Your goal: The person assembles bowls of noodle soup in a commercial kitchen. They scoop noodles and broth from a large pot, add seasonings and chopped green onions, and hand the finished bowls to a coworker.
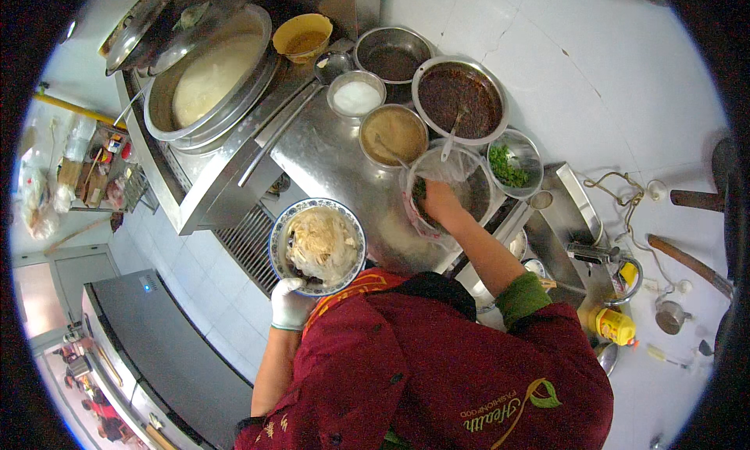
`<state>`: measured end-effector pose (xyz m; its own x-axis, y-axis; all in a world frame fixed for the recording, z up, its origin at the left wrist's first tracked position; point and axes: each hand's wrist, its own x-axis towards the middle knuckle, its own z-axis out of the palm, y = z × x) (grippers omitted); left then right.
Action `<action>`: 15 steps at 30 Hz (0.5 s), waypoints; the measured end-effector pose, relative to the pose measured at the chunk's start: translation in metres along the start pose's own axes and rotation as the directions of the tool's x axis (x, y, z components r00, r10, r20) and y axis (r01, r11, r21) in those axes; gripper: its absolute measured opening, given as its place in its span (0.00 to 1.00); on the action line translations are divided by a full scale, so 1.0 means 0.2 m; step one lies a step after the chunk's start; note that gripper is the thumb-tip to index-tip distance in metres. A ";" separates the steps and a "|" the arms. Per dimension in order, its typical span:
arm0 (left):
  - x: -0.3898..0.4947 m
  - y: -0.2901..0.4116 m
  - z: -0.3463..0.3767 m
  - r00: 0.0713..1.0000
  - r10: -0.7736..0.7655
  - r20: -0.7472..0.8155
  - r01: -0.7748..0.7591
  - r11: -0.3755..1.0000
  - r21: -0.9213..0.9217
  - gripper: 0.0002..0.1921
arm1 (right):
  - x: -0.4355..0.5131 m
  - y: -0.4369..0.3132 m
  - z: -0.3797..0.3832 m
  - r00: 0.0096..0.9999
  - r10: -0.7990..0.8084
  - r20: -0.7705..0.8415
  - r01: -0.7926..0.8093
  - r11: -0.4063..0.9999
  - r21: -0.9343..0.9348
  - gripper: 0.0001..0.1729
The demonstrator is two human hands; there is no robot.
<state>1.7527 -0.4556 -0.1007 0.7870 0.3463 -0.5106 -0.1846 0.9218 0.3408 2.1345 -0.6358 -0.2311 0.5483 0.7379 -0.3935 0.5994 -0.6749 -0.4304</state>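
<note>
My left hand (290,303) wears a white glove and grips the rim of a blue-and-white patterned bowl (275,248). Pale noodle-like strands (323,239) fill it, with a tan powder on top. Bare, my right hand (440,203) reaches into a basin lined with a clear plastic bag (443,163). Dark green bits show beside its fingers, whose tips are hidden in the basin. Close by stand a clear bowl of chopped green herbs (508,166), a metal bowl of tan powder (392,133) with a spoon, and a pot of dark red-brown sauce (460,101) with a spoon.
White granules (355,98) fill a small metal bowl behind. A ladle (333,68) lies near a yellow bowl (302,37). At the left, a large pot of pale liquid (214,87) sits on the stove. To the right are a sink faucet (630,280) and a yellow bottle (614,327).
</note>
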 end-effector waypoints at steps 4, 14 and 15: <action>0.03 0.03 0.02 1.000 -0.002 -0.027 0.002 1.000 0.008 0.43 | 0.09 -0.11 0.06 0.989 0.032 -0.141 -0.087 0.912 -0.400 0.25; 0.11 -0.03 0.08 0.999 -0.054 0.001 0.054 0.997 0.063 0.44 | 0.06 0.12 0.02 0.997 0.047 0.063 -0.069 0.907 0.415 0.26; 0.14 -0.03 0.09 0.998 -0.056 0.035 0.054 0.996 0.067 0.44 | 0.05 0.13 0.00 0.981 0.124 0.147 -0.184 0.826 0.533 0.28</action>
<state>1.7853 -0.4552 -0.1033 0.8165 0.2873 -0.5007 -0.1018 0.9254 0.3650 2.1556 -0.6470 -0.2463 0.5266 0.6407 -0.5587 0.0829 -0.6928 -0.7164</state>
